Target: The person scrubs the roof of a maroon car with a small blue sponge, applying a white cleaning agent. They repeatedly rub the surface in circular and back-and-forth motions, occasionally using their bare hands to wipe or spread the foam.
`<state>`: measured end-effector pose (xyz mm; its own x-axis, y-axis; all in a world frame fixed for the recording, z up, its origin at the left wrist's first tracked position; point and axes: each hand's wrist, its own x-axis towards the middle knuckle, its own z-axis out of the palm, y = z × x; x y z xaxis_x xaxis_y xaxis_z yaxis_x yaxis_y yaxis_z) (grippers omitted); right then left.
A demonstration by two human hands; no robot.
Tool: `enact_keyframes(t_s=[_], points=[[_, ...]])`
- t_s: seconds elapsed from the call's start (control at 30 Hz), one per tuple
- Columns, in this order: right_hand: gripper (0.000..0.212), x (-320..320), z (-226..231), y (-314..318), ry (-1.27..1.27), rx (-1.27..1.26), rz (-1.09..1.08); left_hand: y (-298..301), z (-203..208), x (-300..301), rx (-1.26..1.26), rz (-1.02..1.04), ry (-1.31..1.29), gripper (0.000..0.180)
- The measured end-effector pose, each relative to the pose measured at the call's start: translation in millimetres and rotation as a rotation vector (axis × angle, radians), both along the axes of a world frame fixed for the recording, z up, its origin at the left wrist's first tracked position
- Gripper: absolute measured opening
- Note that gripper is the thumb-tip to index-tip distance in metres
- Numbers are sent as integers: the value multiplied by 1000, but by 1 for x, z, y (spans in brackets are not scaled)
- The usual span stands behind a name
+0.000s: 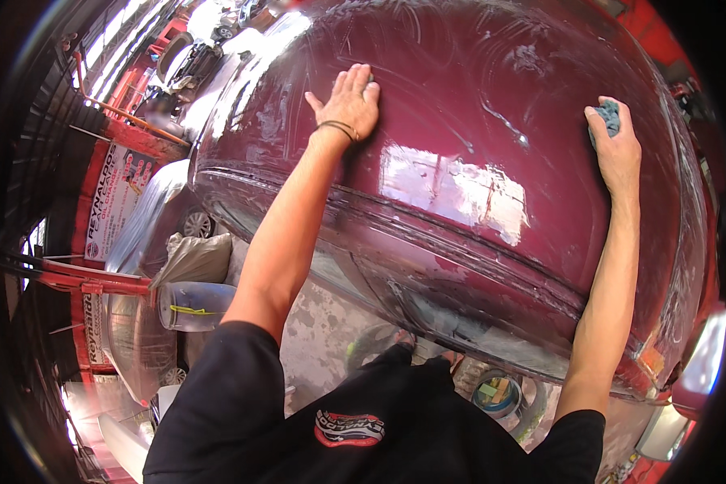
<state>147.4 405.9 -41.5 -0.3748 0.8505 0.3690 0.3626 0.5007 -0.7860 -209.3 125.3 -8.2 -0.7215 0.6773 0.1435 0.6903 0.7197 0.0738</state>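
Note:
A dark red car roof, wet and streaked with whitish smears, spreads out in front of me. My left hand lies palm down on its left part, fingers stretched out, a dark band around the wrist. At the right side of the roof, my right hand is closed around a crumpled blue-grey cloth. The cloth sticks out between thumb and fingers, against the red paint. Both arms reach over the near roof edge with its dark trim strip.
By my feet on the right stands a bucket with block-like pieces inside. To the left are a translucent drum, a grey bag and a car under plastic sheeting. A red pole juts in there.

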Motion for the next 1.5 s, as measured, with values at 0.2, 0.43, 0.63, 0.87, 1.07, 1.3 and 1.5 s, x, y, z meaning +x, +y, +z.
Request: enact_keyframes(t_s=[0.2,0.43,0.63,0.87,1.07,1.3,1.5], points=[[57,10,-12,14,-45,50,-28,26,-28,198,-62,-442,134,62],[57,7,1,5,0,-6,-11,-14,-26,59,91,-193,162,53],[57,5,-8,13,-47,39,-25,-18,-26,127,-212,-177,238,62],[58,17,-4,16,-36,32,-34,-48,-31,137,-86,-271,214,62],[57,-3,-5,8,-36,11,6,-77,-15,27,-74,224,10,61],[57,11,-7,13,-48,42,-21,-33,-42,227,124,-481,44,62],[56,-5,-1,6,-47,28,-10,-81,-14,21,114,71,-2,58]])
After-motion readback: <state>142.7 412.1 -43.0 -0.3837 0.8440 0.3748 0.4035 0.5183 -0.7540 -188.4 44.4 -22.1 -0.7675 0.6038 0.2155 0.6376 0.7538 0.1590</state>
